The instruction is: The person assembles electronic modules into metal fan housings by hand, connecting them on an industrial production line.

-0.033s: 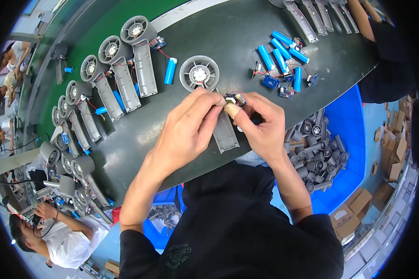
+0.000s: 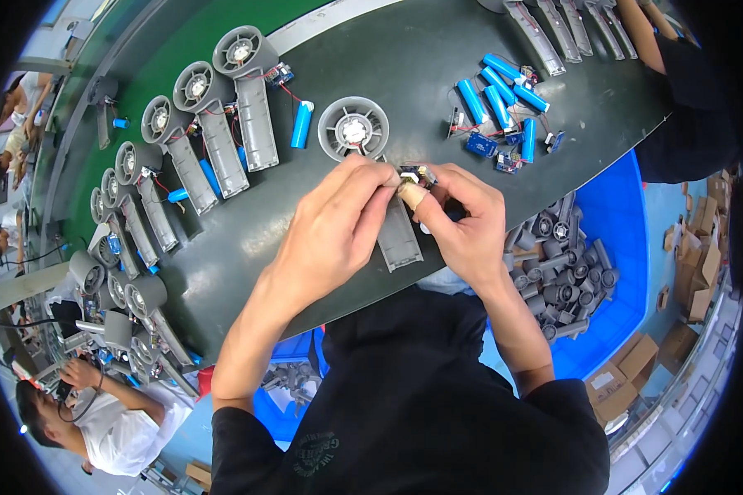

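Your right hand (image 2: 473, 227) pinched a small dark circuit board (image 2: 426, 172), white connector (image 2: 409, 176) showing, above a grey spoked fan housing (image 2: 399, 238); what your left hand (image 2: 330, 223) gripped, you couldn't tell

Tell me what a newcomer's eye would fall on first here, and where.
Probably the left hand and right hand, together at a small circuit board over a gray fan housing, mid-picture. Next, the blue cylindrical batteries clustered on the dark table, upper right. Then the blue bin of gray fan parts, right of center.
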Action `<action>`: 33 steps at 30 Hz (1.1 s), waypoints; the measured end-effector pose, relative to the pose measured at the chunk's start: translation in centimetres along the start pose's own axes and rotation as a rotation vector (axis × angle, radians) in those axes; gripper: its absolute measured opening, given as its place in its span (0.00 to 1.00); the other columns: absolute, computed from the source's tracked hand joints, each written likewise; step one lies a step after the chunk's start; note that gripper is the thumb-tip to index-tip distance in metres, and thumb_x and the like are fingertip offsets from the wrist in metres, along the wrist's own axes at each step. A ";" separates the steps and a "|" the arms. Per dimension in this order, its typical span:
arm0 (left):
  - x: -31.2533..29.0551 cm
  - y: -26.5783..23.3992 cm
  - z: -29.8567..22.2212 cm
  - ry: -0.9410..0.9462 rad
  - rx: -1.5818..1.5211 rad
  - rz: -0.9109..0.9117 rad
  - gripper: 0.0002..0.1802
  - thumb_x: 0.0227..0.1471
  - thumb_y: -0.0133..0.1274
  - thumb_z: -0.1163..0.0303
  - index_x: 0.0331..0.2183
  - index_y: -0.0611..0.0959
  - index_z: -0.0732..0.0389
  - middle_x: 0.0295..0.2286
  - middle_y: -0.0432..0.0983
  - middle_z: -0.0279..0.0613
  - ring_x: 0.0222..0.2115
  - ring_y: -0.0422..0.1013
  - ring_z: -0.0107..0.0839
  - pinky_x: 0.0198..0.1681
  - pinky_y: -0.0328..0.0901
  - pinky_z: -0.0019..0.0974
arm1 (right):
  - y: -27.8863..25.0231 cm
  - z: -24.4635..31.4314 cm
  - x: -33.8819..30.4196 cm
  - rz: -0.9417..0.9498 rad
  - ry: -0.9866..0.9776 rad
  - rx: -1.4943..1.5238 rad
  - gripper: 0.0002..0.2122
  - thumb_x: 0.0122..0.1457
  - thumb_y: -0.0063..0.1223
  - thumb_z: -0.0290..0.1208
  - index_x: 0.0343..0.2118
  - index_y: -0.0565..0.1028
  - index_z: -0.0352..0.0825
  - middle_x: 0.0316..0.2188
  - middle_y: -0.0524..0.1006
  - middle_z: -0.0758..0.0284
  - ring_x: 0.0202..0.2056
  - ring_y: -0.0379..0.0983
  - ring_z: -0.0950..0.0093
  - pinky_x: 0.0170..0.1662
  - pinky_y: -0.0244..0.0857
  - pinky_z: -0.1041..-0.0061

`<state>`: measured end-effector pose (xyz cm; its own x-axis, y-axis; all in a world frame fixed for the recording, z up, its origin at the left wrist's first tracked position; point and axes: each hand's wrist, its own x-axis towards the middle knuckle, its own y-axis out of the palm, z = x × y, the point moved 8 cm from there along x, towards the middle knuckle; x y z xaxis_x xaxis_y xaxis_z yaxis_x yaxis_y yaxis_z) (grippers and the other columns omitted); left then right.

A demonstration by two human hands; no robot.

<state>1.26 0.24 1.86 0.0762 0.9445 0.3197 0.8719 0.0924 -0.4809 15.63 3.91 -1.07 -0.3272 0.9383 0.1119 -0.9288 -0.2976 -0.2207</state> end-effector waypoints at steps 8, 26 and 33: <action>-0.1 0.0 -0.9 0.015 0.183 -0.094 0.10 0.51 0.57 0.85 0.37 0.79 0.67 0.33 0.76 0.47 0.30 0.75 0.43 0.34 0.70 0.36 | 0.3 0.4 -0.3 0.014 -0.061 0.016 0.11 0.55 0.64 0.22 0.41 0.80 0.27 0.29 0.79 0.67 0.25 0.73 0.85 0.28 0.67 0.85; 0.2 -1.1 -0.8 0.035 0.146 -0.085 0.15 0.46 0.59 0.87 0.38 0.81 0.66 0.31 0.81 0.41 0.24 0.76 0.26 0.25 0.69 0.27 | -0.3 1.3 0.8 -0.011 -0.241 0.058 0.12 0.48 0.65 0.16 0.38 0.81 0.30 0.33 0.81 0.63 0.26 0.72 0.83 0.29 0.64 0.85; -0.1 -1.5 0.4 -0.090 -0.023 -0.076 0.06 0.48 0.59 0.83 0.32 0.83 0.67 0.28 0.79 0.39 0.22 0.71 0.22 0.22 0.63 0.23 | 0.1 0.5 0.5 -0.020 -0.303 0.105 0.11 0.48 0.63 0.15 0.37 0.81 0.28 0.35 0.82 0.62 0.31 0.76 0.80 0.31 0.66 0.85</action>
<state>-0.29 0.09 2.24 -0.0333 0.9596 0.2793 0.8844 0.1584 -0.4390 15.32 4.23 -0.54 -0.3312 0.8536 0.4021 -0.9432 -0.3113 -0.1160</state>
